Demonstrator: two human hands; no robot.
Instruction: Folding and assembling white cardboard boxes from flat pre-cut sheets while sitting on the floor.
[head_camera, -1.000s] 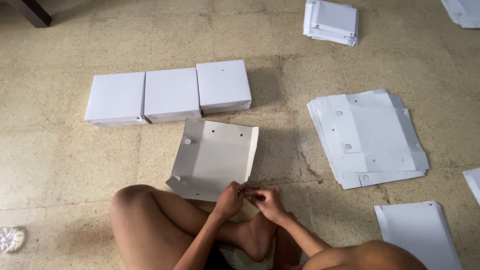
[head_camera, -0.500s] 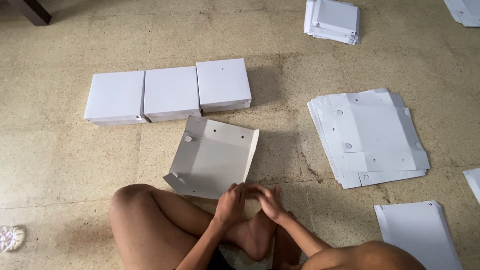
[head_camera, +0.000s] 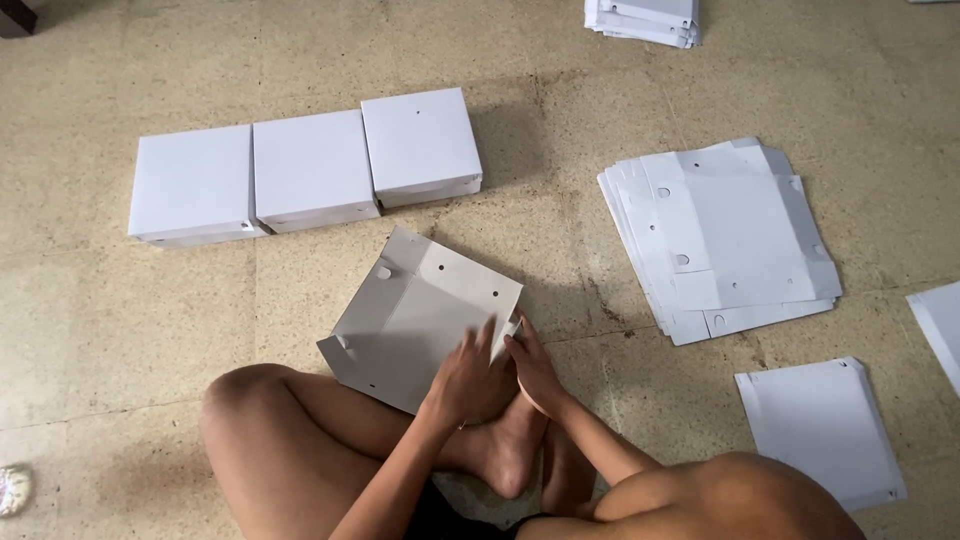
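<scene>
A partly folded white cardboard box blank (head_camera: 415, 310) with punched holes lies tilted on the floor in front of my crossed legs. My left hand (head_camera: 470, 380) presses flat on its near right part, fingers spread. Beside it, my right hand (head_camera: 532, 368) grips the blank's right edge flap at the near corner. Both hands touch the same blank.
Three finished white boxes (head_camera: 310, 170) stand in a row on the stone floor behind the blank. A stack of flat white blanks (head_camera: 720, 235) lies to the right, another sheet stack (head_camera: 825, 425) lies near right, and more blanks (head_camera: 645, 18) lie at the far top.
The blank has turned and lifted, its right side raised. My left hand moved up onto its inner face; my right hand stays at the right edge.
</scene>
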